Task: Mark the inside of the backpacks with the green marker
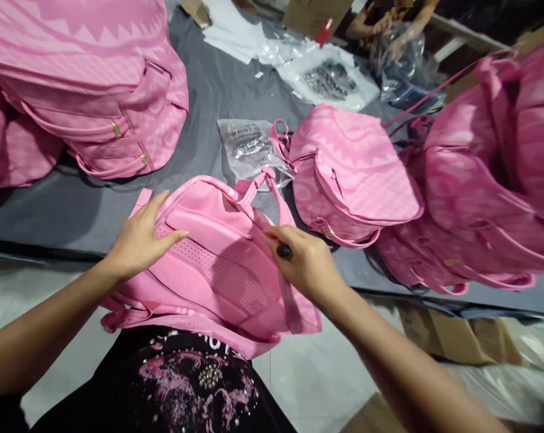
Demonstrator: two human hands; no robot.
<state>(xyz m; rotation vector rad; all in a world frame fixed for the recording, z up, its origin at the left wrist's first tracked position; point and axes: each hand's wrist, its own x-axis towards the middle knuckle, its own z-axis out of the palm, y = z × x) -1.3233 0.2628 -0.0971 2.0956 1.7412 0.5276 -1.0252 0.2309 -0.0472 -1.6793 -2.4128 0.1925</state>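
Observation:
A pink backpack (236,264) leans against my body at the table's edge, its perforated back panel facing up. My left hand (141,237) holds its left side, with the thumb stretched over the back panel and the fingers along the outer edge. On the right side, my right hand (306,258) is closed at the bag's edge near a shoulder strap. A small dark rounded object (284,251) shows at its curled fingers; its kind is unclear. Just beyond stands a smaller pink backpack (353,165) with a pale zigzag print, beside a clear plastic bag (249,147).
A large pink backpack (118,78) stands at the left, and more pink bags (479,198) crowd the right on the grey-covered table (195,102). Plastic packaging (330,78) lies at the back. Across the table, another person's hands (396,36) handle a clear bag. Cardboard (461,337) lies below right.

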